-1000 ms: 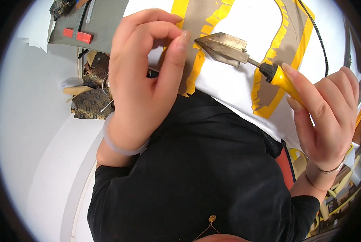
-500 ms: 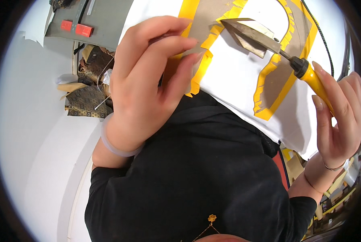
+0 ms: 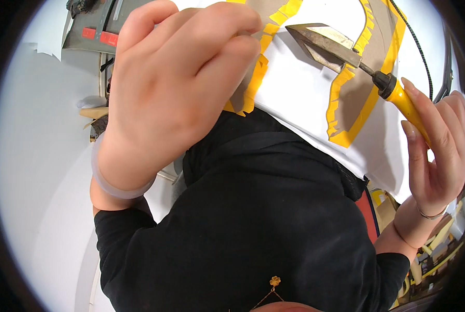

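Note:
My right hand (image 3: 437, 143) grips the yellow handle of a small pointed iron (image 3: 323, 44) with a wedge-shaped metal head. The tip points to the upper left, over white cloth between two taupe pieces. The right taupe piece (image 3: 351, 101) has yellow edging, snipped into tabs along its curved side. My left hand (image 3: 175, 78) is raised over the left taupe piece (image 3: 240, 93), which has similar yellow edging and is partly covered. Its fingers are curled in and pressed together; what they hold, if anything, is hidden.
A white cloth (image 3: 295, 96) lies under the pieces. A black braided cord (image 3: 417, 41) runs along the right side. Beyond my left hand is a grey surface (image 3: 84, 39) with red blocks (image 3: 108, 39). Scraps (image 3: 100, 125) lie lower on the left, and assorted materials at the lower right.
My left hand has come up and left, closer to the camera, and its fingers have curled in from a looser, parted pose. My right hand and the iron have hardly moved.

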`<state>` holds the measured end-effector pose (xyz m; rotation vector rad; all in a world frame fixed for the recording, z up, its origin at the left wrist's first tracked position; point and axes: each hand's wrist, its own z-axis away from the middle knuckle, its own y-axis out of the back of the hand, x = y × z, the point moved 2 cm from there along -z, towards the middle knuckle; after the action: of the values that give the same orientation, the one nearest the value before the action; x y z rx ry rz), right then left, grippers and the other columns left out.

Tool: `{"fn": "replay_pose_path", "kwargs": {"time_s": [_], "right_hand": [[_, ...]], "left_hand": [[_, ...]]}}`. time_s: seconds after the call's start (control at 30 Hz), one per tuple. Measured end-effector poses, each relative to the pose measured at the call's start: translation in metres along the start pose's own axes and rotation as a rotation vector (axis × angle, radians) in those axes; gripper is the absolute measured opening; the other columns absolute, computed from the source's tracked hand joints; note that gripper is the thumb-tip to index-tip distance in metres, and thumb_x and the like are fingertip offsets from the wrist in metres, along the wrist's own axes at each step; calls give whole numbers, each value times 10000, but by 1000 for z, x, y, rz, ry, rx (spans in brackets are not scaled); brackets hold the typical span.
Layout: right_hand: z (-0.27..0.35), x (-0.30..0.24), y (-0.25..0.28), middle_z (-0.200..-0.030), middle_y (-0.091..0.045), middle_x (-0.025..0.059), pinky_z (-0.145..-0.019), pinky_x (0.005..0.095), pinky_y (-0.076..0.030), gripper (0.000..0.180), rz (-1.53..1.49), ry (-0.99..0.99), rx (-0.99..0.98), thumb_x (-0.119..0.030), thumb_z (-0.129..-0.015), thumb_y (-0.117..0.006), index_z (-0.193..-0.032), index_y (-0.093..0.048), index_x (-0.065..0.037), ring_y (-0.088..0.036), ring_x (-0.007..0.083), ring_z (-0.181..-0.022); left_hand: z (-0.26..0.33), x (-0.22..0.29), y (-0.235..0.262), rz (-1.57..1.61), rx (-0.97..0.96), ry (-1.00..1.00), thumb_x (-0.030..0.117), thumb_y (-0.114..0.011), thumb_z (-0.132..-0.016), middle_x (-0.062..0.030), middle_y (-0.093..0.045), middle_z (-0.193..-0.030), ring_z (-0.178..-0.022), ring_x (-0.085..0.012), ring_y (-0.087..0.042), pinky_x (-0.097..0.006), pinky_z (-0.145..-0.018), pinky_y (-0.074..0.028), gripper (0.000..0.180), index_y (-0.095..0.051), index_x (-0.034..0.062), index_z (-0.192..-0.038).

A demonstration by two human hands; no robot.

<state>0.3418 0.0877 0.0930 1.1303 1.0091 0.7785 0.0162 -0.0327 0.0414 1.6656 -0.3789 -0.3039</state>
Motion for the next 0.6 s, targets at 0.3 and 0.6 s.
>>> {"fn": "replay_pose_path", "kwargs": {"time_s": [0.3,0.6], "right_hand": [[-7,-15,-3,-1011,-701,137,-820,403,-471,534,-58,-27,0,111,-892,-800,-1420,-753,50,-582,277,-908],[-29,-27,1,-916,-632,93,-803,414,-440,510,-107,-20,-42,67,-872,-819,-1380,-783,33,-530,259,-839]], "left_hand": [[6,-6,-3,76,61,2,116,-890,-946,68,-809,-1264,-1098,-94,-719,-326,-1023,-446,203,-822,178,-1127],[17,-12,-15,52,140,-43,150,-912,-930,60,-820,-1256,-1093,-79,-725,-319,-1005,-446,195,-842,184,-1108]]}}
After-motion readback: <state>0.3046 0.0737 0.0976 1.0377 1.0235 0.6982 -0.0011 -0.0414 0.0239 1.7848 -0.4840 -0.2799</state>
